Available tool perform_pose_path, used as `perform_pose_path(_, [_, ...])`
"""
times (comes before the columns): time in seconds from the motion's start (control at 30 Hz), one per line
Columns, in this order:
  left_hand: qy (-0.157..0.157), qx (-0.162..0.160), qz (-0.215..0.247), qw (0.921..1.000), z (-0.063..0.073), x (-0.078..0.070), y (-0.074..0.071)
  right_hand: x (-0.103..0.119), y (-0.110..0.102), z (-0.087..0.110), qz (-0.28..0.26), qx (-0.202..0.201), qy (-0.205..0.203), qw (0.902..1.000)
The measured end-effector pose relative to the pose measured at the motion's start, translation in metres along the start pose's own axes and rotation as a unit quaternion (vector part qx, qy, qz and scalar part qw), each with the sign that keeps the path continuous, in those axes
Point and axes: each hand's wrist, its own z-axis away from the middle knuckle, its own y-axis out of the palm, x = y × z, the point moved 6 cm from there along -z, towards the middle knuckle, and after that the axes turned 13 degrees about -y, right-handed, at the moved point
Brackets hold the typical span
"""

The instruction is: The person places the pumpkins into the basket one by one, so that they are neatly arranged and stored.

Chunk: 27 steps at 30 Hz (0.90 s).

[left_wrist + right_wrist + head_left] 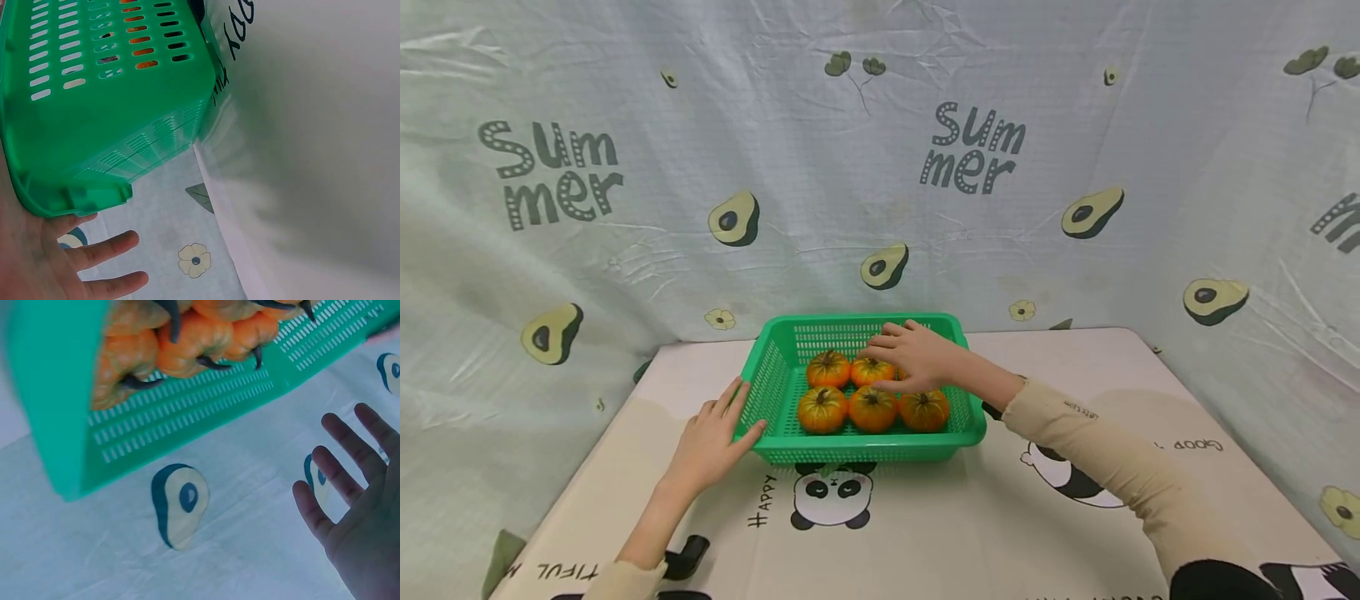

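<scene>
A green plastic basket (865,452) with slotted walls stands on the table, holding several small orange pumpkins (823,410) in two rows. My left hand (709,446) touches the basket's left rim, fingers extended; in the left wrist view the same hand (37,265) lies against the rim of the basket (125,119). Over the pumpkins at the back right hovers my right hand (921,358), partly hiding them. Its spread fingers hold nothing in the right wrist view, where the hand (369,515) appears apart from the dark-stemmed pumpkins (194,344).
The basket stands on a pale tablecloth (925,533) printed with pandas and lettering. Behind the table and along its sides hangs a light curtain (805,192) with avocado and "summer" prints. Black wrist devices (687,557) show at the wrists.
</scene>
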Motion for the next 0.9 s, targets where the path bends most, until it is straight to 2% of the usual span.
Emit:
perform_pose_path(0.37, [-0.004, 0.031, 0.038, 0.9988, 0.001, 0.009, -0.001, 0.002, 0.013, 0.053, -0.003, -0.031, 0.038, 0.9988])
perform_pose_path(0.6, [-0.007, 0.058, 0.073, 0.9957, 0.001, 0.012, -0.005, -0.007, 0.027, 0.087, 0.001, -0.044, 0.090, 0.9950])
perform_pose_path(0.73, [0.008, 0.068, 0.099, 0.9927, 0.005, 0.017, -0.005, -0.011, 0.035, 0.104, -0.011, -0.054, 0.114, 0.9919])
perform_pose_path(0.9, [0.032, 0.057, 0.112, 0.9916, 0.015, 0.023, -0.006, -0.012, 0.042, 0.124, -0.003, -0.075, 0.129, 0.9889])
